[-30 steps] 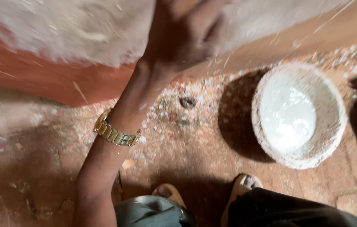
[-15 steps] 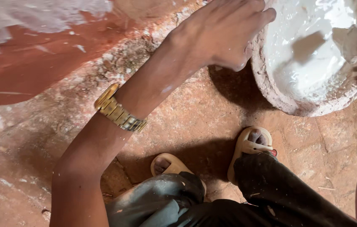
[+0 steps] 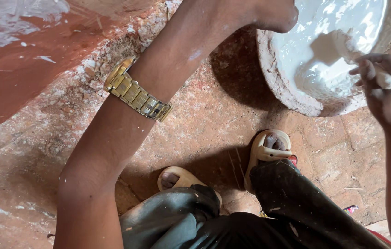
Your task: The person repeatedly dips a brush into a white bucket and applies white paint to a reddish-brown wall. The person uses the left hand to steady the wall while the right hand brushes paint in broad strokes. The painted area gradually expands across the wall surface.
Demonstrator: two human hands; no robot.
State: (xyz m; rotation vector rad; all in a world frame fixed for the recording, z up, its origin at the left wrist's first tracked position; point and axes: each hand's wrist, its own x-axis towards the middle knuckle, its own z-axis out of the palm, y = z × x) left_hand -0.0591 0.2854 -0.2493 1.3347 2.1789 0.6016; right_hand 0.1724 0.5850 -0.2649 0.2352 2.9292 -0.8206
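A rough round bowl (image 3: 289,94) holding white paste (image 3: 343,23) sits on the floor at the upper right. My right hand (image 3: 382,90) comes in from the right, shut on a paste-coated flat tool (image 3: 331,46) whose blade is dipped in the white paste. My left arm, with a gold wristwatch (image 3: 135,96), reaches up across the view. My left hand (image 3: 273,16) lies by the bowl's left rim. It is mostly cut off by the top edge, so its fingers are hidden.
A red-brown wall base (image 3: 15,60) smeared with white runs along the upper left. The floor (image 3: 204,124) is reddish brick with white specks. My two feet in tan sandals (image 3: 269,150) and dark trousers (image 3: 250,221) fill the bottom centre.
The view has closed in on the bowl. My left hand went from the wall to the bowl's rim. My right hand has come into view with the tool in the paste.
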